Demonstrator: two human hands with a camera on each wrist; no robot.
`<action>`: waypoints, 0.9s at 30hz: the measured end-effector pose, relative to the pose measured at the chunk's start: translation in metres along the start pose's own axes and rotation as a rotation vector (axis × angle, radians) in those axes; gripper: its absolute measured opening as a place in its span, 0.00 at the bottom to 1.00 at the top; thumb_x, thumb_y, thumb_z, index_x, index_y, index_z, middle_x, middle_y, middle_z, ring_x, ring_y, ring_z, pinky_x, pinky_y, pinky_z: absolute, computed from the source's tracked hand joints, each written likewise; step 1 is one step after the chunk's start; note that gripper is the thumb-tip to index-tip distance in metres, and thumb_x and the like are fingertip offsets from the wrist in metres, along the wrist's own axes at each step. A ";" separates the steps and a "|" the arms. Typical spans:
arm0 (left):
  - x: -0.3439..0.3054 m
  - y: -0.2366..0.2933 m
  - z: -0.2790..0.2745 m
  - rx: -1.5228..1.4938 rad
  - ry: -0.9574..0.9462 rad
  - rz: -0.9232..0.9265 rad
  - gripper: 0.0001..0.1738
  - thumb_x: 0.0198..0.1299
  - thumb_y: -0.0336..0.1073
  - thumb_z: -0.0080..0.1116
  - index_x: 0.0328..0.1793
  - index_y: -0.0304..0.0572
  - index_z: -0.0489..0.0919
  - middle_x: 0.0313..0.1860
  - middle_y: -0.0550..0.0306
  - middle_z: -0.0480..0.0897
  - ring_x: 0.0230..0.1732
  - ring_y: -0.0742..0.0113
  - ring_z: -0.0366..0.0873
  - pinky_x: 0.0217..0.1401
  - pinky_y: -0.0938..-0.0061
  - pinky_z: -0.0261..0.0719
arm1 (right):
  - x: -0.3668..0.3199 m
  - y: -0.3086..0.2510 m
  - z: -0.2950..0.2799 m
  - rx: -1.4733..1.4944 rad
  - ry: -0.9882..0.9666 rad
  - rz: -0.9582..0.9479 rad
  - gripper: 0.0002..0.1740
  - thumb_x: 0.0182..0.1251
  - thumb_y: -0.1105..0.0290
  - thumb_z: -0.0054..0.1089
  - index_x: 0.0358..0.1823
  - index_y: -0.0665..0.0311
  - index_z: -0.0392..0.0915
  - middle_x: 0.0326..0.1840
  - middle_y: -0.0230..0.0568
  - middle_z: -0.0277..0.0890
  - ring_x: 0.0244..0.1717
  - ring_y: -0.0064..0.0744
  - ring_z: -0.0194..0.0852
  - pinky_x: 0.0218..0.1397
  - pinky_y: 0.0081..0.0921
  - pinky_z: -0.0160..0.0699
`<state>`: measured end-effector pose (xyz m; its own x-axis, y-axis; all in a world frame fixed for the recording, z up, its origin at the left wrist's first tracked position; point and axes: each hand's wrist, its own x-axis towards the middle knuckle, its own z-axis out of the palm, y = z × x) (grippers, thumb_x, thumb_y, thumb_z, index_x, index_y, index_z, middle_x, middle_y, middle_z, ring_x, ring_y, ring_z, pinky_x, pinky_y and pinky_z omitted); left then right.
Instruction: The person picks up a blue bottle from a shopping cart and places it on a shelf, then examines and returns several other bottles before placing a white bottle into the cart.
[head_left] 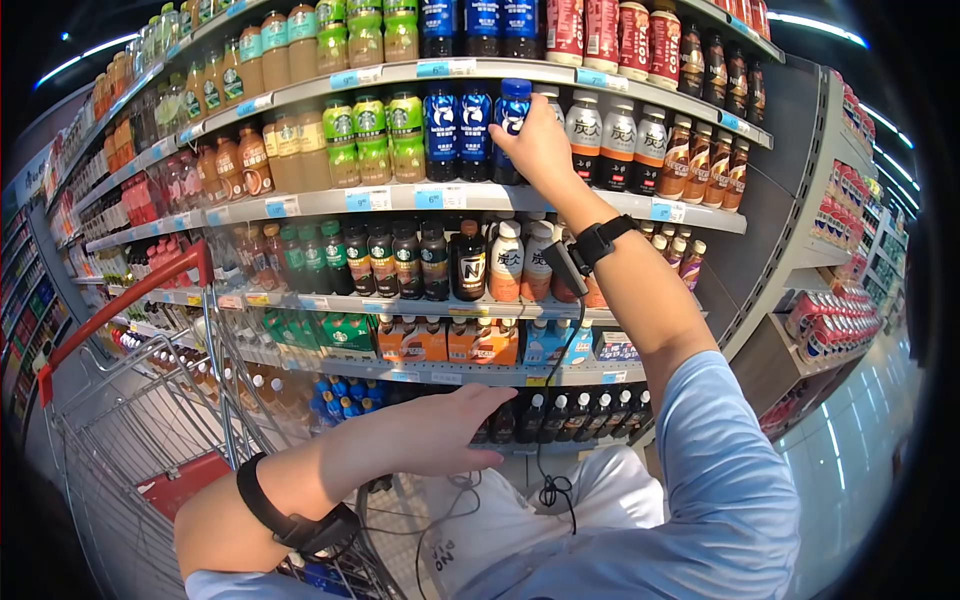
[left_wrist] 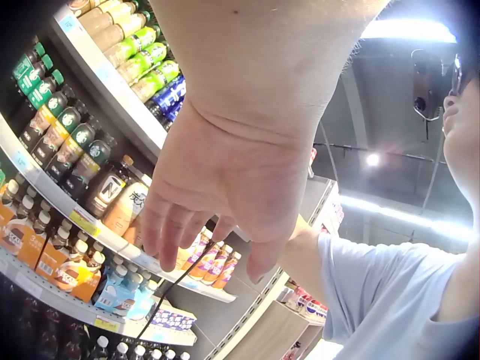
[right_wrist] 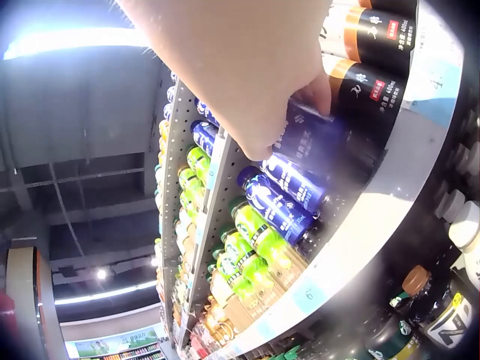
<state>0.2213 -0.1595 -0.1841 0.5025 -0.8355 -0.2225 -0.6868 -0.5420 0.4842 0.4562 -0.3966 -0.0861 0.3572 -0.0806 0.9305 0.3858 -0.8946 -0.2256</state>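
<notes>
My right hand (head_left: 543,150) is raised to a middle shelf and grips a dark blue-capped coffee bottle (head_left: 512,112), thumb on one side and fingers round the other. In the right wrist view that bottle (right_wrist: 306,141) is blurred and tilted. Two matching blue bottles (head_left: 458,130) stand to its left on the shelf, and white, orange and black bottles (head_left: 612,135) to its right. Lower down, my left hand (head_left: 455,428) hangs in front of the bottom shelves with nothing in it. The left wrist view shows its palm (left_wrist: 232,180) and loosely extended fingers.
A wire shopping cart (head_left: 130,400) with a red handle (head_left: 120,310) stands at my left. Shelves of bottled drinks curve across the front, with price-tag edges (head_left: 400,198). Black cables (head_left: 555,490) hang by my legs. A side shelf (head_left: 800,345) with cans is at the right.
</notes>
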 end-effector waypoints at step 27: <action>-0.001 -0.008 -0.005 0.013 0.129 0.063 0.42 0.65 0.50 0.63 0.78 0.38 0.60 0.69 0.40 0.71 0.59 0.48 0.79 0.61 0.61 0.78 | -0.048 -0.008 -0.069 0.339 0.260 -0.234 0.36 0.49 0.60 0.82 0.56 0.63 0.70 0.49 0.47 0.77 0.47 0.47 0.80 0.50 0.35 0.81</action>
<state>0.2290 -0.1544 -0.1833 0.5212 -0.8496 -0.0809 -0.7254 -0.4910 0.4824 0.3771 -0.4162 -0.1091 0.0201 -0.0397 0.9990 0.7009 -0.7120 -0.0424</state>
